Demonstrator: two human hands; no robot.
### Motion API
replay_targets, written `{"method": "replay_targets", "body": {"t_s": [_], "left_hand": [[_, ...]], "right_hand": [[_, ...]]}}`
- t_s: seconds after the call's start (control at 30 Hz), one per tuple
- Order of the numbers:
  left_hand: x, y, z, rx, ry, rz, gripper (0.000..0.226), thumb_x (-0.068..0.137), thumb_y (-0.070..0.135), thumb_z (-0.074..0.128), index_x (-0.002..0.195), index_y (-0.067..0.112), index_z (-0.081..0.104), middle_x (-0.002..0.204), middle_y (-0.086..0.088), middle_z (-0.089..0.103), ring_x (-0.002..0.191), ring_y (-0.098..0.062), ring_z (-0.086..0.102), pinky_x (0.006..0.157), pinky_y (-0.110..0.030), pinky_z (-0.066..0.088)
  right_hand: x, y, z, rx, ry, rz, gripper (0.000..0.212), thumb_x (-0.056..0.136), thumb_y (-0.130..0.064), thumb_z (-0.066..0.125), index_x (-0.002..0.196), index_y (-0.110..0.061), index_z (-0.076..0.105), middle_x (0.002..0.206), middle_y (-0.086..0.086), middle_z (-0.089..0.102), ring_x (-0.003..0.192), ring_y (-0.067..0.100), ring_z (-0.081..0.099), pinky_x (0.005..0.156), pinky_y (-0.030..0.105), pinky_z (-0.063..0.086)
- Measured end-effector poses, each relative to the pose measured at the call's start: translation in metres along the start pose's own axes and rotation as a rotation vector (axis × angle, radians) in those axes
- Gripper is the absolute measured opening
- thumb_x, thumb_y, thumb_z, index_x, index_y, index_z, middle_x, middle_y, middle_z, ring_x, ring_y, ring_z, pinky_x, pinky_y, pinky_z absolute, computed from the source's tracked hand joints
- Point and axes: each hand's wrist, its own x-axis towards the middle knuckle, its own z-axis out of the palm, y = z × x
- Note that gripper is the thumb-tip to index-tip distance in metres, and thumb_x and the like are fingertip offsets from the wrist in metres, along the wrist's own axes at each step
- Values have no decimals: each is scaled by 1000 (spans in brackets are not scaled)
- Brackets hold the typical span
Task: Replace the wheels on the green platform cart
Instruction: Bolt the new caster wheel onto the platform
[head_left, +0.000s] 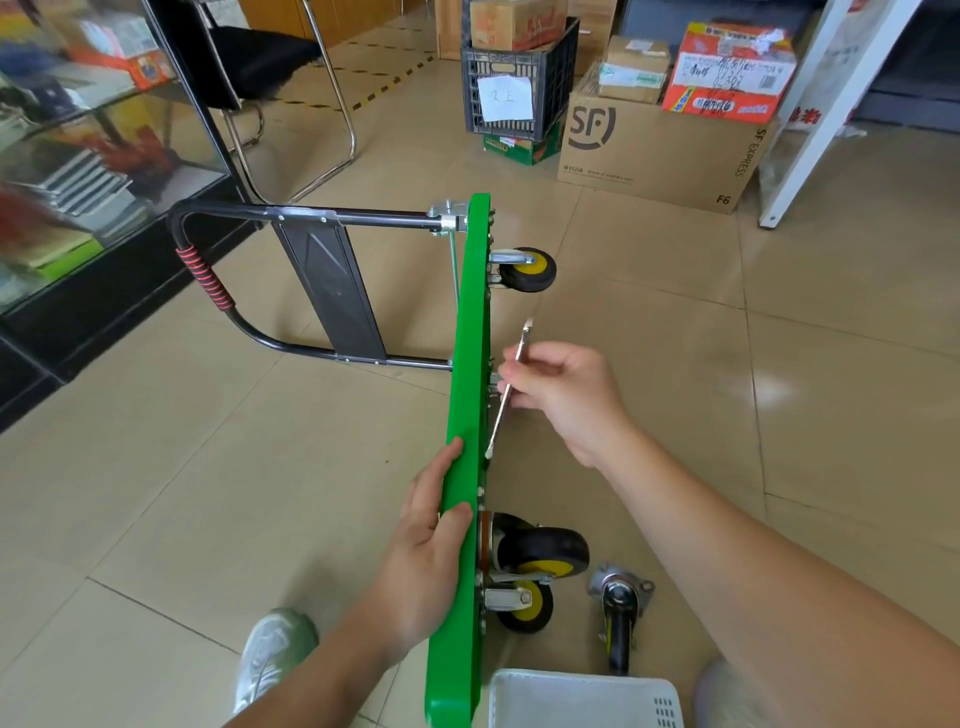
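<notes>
The green platform cart (467, 364) stands on its long edge on the floor (779, 415), mid-scene, with the deck upright and the underside facing right. That puts the wheel mounts out in the open where a tool can reach them. Its handle (202, 275) lies swung out to the left, and I'd say it helps prop the deck up.

The left hand (441, 530) has its fingers curled over the top edge towards the near end, likely bracing the deck against any push from the tool. The right hand (556, 395) pinches a slim wrench (511, 384) around mid-shaft, close against the underside. The wrench's lower end sits right by the deck, but I can't tell whether it's seated on a bolt.

One black-and-yellow far wheel (527, 270) is mounted, and so are two near wheels (540, 551). A loose caster (618, 618) lies on the floor just right of those, near a white basket (582, 696) at the near edge, all within easy reach. Old one or replacement? Can't say. My read is bolt work at one mount, with the job partway through.
</notes>
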Motion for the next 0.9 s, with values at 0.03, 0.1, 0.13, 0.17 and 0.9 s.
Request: {"method": "replay_targets", "body": {"t_s": [0.03, 0.1, 0.13, 0.17, 0.9], "left_hand": [[0, 0, -1, 4, 0, 2, 56, 108, 17, 41, 139, 63, 34, 146, 32, 40, 129, 20, 38, 116, -22, 30], [0, -1, -1, 8, 4, 2, 58, 108, 15, 42, 143, 61, 34, 146, 31, 41, 130, 18, 39, 116, -23, 30], [-1, -2, -1, 6, 3, 5, 56, 108, 18, 42, 145, 59, 33, 147, 29, 41, 131, 15, 40, 116, -25, 31], [-1, -2, -1, 2, 2, 7, 54, 107, 22, 42, 147, 58, 33, 147, 28, 42, 131, 14, 40, 116, -25, 32], [0, -5, -1, -5, 14, 29, 54, 108, 20, 41, 151, 52, 33, 153, 21, 40, 135, 17, 35, 117, -22, 29]], "right_hand": [[-10, -7, -2, -16, 4, -65, 21, 87, -3, 76, 89, -24, 76, 84, 0, 79, 82, 17, 76, 71, 27, 61], [-33, -16, -4, -58, -3, -171, 24, 86, -4, 77, 88, -28, 78, 91, -2, 80, 89, 15, 76, 79, 29, 61], [-46, -18, -5, -74, -12, -210, 26, 85, -3, 77, 88, -28, 79, 95, -4, 80, 92, 14, 76, 83, 29, 61], [-58, -19, -5, -86, -24, -239, 28, 85, -1, 77, 90, -28, 79, 97, -5, 79, 95, 13, 75, 85, 28, 60], [-112, 18, 15, -225, -122, -517, 34, 80, 1, 78, 107, -20, 76, 104, -22, 75, 96, 8, 74, 87, 25, 59]]}}
